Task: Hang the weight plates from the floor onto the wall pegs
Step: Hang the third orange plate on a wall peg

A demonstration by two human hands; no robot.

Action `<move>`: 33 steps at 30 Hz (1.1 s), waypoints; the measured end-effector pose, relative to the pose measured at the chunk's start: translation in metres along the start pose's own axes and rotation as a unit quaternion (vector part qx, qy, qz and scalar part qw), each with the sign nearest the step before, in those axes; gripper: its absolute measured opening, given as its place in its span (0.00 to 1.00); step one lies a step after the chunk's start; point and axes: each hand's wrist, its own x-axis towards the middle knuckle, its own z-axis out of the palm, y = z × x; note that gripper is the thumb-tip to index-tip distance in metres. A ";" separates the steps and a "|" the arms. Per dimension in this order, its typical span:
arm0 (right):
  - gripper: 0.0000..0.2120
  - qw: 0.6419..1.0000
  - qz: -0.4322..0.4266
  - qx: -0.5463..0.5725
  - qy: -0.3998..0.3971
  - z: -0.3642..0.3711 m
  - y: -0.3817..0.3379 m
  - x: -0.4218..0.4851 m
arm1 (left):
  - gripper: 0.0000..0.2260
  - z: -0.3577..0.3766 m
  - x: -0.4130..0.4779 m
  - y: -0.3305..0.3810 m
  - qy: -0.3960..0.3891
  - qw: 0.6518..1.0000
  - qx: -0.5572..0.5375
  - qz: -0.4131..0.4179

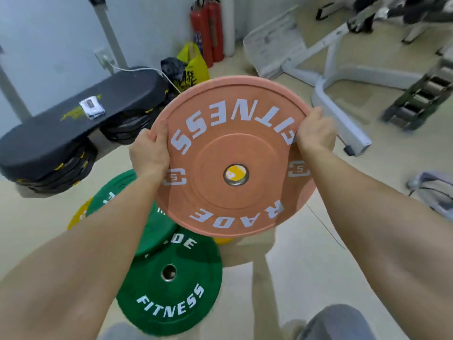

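A salmon-pink weight plate (232,192) with white lettering is held flat in the air in front of me. My left hand (149,150) grips its left rim and my right hand (315,130) grips its right rim. Below on the floor lie two green plates (171,285), one overlapping the other (115,192). A yellow plate (78,214) peeks out at their left, and yellow shows through the pink plate's centre hole. No wall pegs are in view.
A black padded bench (73,123) rests on stacks of black plates (61,170) at the left. Red fire extinguishers (208,28) and a yellow bag (193,67) stand by the back wall. A white machine frame (338,94) and a weight stack (421,94) fill the right.
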 end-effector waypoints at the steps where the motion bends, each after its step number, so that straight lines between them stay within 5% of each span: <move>1: 0.25 1.000 -0.009 -0.019 0.003 -0.025 -0.032 -0.006 | 0.28 -0.024 0.007 0.024 0.000 1.000 -0.014 -0.006; 6: 0.32 0.998 -0.059 0.011 0.037 -0.174 -0.206 -0.033 | 0.29 -0.155 0.047 0.172 0.014 0.997 -0.078 0.005; 11: 0.31 0.983 -0.174 0.004 0.054 -0.301 -0.342 -0.047 | 0.33 -0.263 0.060 0.353 0.023 0.994 -0.036 0.103; 19: 0.31 0.948 -0.303 0.013 0.098 -0.461 -0.499 -0.041 | 0.34 -0.371 0.061 0.523 0.122 0.984 -0.025 0.129; 33: 0.31 0.916 -0.363 0.144 0.094 -0.495 -0.699 0.015 | 0.34 -0.490 0.192 0.673 0.279 0.927 0.044 0.246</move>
